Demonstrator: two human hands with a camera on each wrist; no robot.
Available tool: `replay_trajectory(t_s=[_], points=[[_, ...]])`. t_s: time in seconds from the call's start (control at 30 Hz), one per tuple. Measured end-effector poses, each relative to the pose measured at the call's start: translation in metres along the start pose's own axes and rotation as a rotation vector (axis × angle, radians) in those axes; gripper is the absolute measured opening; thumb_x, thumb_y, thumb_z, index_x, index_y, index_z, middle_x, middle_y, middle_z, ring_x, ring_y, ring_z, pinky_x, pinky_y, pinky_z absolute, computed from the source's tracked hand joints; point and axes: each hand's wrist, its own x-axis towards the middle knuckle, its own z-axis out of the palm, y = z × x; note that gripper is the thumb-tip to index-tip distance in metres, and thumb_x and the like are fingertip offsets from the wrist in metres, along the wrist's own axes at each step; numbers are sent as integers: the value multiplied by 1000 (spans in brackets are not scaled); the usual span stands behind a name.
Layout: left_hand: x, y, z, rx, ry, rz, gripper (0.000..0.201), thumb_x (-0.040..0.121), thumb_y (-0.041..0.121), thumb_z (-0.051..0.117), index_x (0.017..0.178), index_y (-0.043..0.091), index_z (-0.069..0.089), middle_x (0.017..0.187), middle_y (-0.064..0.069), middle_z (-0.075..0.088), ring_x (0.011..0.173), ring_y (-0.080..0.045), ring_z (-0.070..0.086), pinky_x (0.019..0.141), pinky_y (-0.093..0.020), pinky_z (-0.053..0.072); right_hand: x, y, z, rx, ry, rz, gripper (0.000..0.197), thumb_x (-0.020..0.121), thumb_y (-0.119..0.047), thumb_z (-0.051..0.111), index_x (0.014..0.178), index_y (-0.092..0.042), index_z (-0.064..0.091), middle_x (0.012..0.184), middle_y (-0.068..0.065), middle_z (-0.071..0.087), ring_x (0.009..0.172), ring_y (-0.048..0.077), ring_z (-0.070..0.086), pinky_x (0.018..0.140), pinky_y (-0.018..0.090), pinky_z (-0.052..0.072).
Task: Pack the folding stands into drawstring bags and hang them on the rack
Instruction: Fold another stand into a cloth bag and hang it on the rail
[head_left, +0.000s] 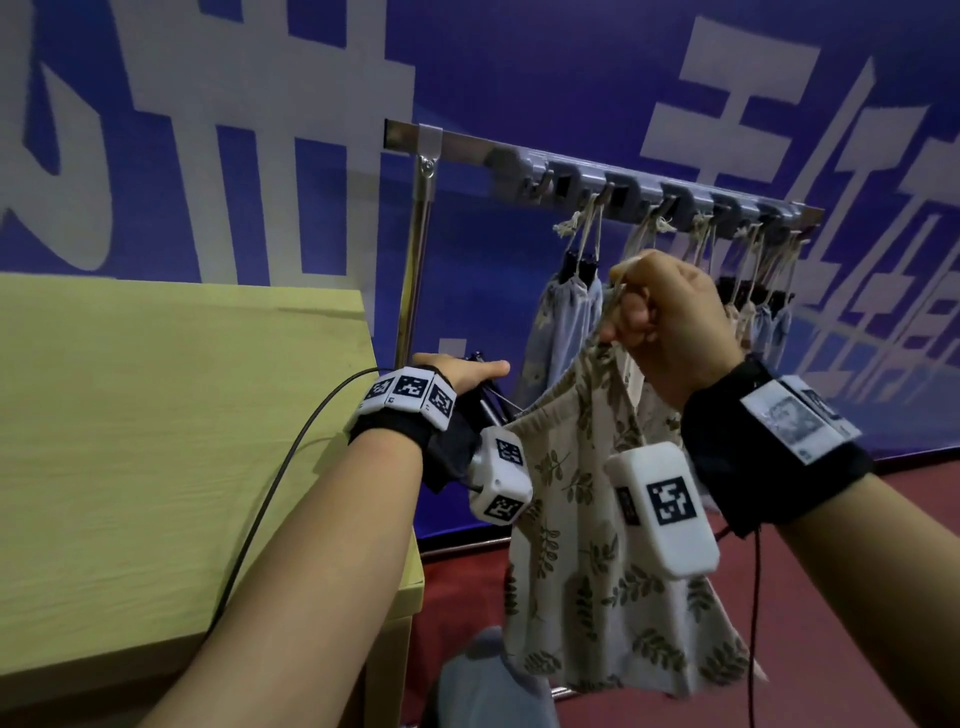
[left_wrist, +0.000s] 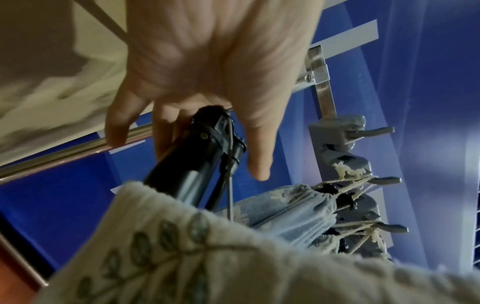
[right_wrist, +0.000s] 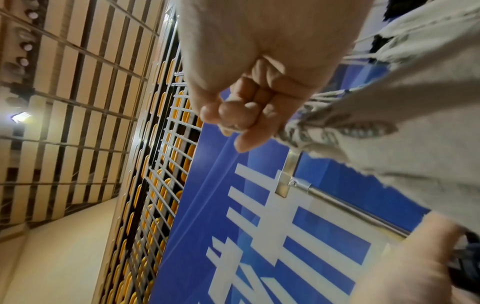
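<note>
Below the metal rack (head_left: 597, 171) with its row of grey hooks, my right hand (head_left: 670, 327) is fisted around the gathered top edge of a cream, leaf-printed drawstring bag (head_left: 587, 561), which hangs open beneath it. My left hand (head_left: 457, 371), left of that bag, curls around the black folding stand (left_wrist: 197, 152), whose lower end sits inside the bag's mouth. Further bags (head_left: 563, 322) hang from the rack's hooks behind.

Folding stand (left_wrist: 192, 156) half inside bag (left_wrist: 182, 257)
</note>
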Motion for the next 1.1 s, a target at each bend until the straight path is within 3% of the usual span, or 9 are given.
replay_trajectory(t_s=[0.1, 0.17, 0.33, 0.43, 0.6, 0.73, 0.9, 1.0, 1.1], points=[[-47, 11, -15, -88, 59, 38, 130, 35, 38, 89, 138, -1, 20, 122, -15, 51, 107, -35, 58, 90, -46, 51, -3, -1, 11, -70, -50, 0, 28, 90, 3, 37, 68, -7, 52, 36, -5, 38, 32, 7, 32, 42, 21, 43], [-73, 17, -25, -174, 60, 81, 109, 40, 24, 83, 131, 0, 29, 116, -19, 54, 99, -36, 61, 86, -46, 53, -1, 0, 13, -145, -27, 9, 26, 90, 1, 40, 69, -7, 53, 38, -4, 38, 34, 8, 34, 42, 21, 43], [-104, 26, -30, -481, 12, 374, 11, 68, 2, 69, 70, 7, 59, 69, -10, 59, 71, -25, 58, 64, -32, 47, 10, 11, -1, -402, 157, 13, 18, 89, -7, 48, 72, -6, 53, 43, -2, 35, 34, 7, 35, 43, 19, 39], [-129, 35, -34, -533, -58, 544, 15, 57, -1, 63, 57, 14, 58, 58, -5, 52, 61, -21, 48, 57, -30, 40, 17, 22, -13, -473, 248, 91, 21, 88, -11, 52, 67, -8, 49, 50, 2, 34, 35, 7, 33, 48, 22, 37], [-143, 32, -24, -289, -274, 650, 24, 48, 4, 60, 70, 10, 65, 64, -4, 59, 59, -15, 53, 59, -23, 45, 14, 38, -17, -432, 242, 367, 30, 91, -11, 48, 61, -13, 43, 57, 5, 40, 45, 12, 43, 56, 27, 45], [-142, 30, -19, -94, -298, 681, 17, 67, -6, 67, 73, 9, 61, 65, -2, 56, 63, -15, 52, 60, -23, 42, 10, 45, -17, -170, 223, 469, 31, 92, -11, 43, 61, -14, 39, 60, 5, 37, 45, 15, 40, 51, 26, 42], [-133, 26, -16, 67, -143, 661, 21, 75, 6, 71, 84, 11, 53, 78, -3, 54, 76, -20, 53, 64, -25, 40, 3, 41, -12, -76, 181, 412, 18, 85, -3, 34, 73, -11, 44, 62, 1, 37, 43, 10, 27, 38, 18, 30], [-130, 24, -16, 167, -242, 617, 24, 79, 11, 69, 65, 15, 50, 66, -2, 53, 67, -21, 53, 58, -25, 39, -1, 38, -2, -93, 165, 308, 33, 78, 13, 29, 76, -5, 56, 65, 4, 52, 42, 9, 40, 41, 18, 39], [-131, 22, -11, 219, -409, 506, 24, 88, 20, 62, 66, 11, 57, 61, -4, 54, 57, -19, 52, 57, -25, 39, -3, 42, 6, -190, 181, 222, 42, 80, 21, 30, 79, -6, 63, 74, 6, 62, 45, 9, 51, 44, 17, 47]])
